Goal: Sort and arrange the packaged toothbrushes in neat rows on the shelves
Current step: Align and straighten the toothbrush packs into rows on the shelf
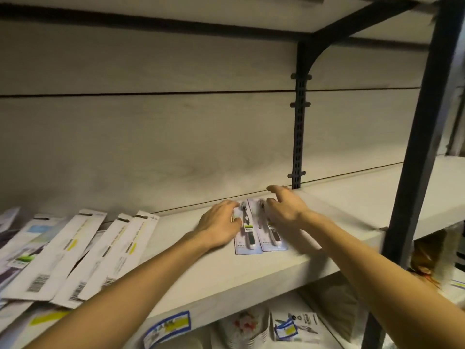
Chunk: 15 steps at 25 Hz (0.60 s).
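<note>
- A blue and yellow price label point(167, 328) sits on the front edge of the shelf point(208, 278), below the forearms.
- At the left of the shelf, long white toothbrush packs point(75, 250) lie overlapping and slanted, barcodes toward the front edge.
- Two blister packs lie flat side by side near the middle of the shelf, touching along their long edges: the left blister pack point(247, 235) and the right blister pack point(273, 236).
- The left hand point(219, 222) rests on the outer left edge of the left blister pack; its fingers point(232, 205) are loosely curved and touch the pack's upper part, not wrapped round it.
- The right hand point(286, 210) hovers over the top right of the right blister pack, fingers point(273, 189) spread and bent, holding nothing; contact with the pack cannot be told.
- Behind both hands stand the pale back panel point(151, 147) and a dark slotted upright point(299, 132).
</note>
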Tool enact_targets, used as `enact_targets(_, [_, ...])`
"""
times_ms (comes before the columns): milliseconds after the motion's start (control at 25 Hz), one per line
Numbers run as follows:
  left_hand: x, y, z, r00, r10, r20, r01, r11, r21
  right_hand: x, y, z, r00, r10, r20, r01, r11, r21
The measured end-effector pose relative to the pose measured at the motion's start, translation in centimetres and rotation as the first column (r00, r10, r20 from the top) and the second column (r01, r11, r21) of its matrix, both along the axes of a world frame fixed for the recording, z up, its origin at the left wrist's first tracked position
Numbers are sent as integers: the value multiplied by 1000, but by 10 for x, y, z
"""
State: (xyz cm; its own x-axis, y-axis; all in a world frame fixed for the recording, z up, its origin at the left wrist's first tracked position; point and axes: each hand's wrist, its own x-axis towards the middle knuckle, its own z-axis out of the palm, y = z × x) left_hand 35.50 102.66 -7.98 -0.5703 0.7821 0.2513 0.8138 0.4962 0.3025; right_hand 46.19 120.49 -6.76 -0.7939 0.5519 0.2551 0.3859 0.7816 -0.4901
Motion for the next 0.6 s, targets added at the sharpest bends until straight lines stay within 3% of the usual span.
enact_targets(120, [0, -6, -4, 998, -44, -37, 42, 998, -52, -11, -2, -15, 999, 31, 19, -32, 996, 82])
enact_targets(320, [11, -13, 0, 985, -32, -170, 3, 985, -171, -10, 10, -22, 997, 59, 54, -61, 997, 39])
enact_targets(600, [26, -27, 18, 970, -15, -244, -58, 956, -287, -1, 31, -24, 996, 53, -74, -63, 989, -136])
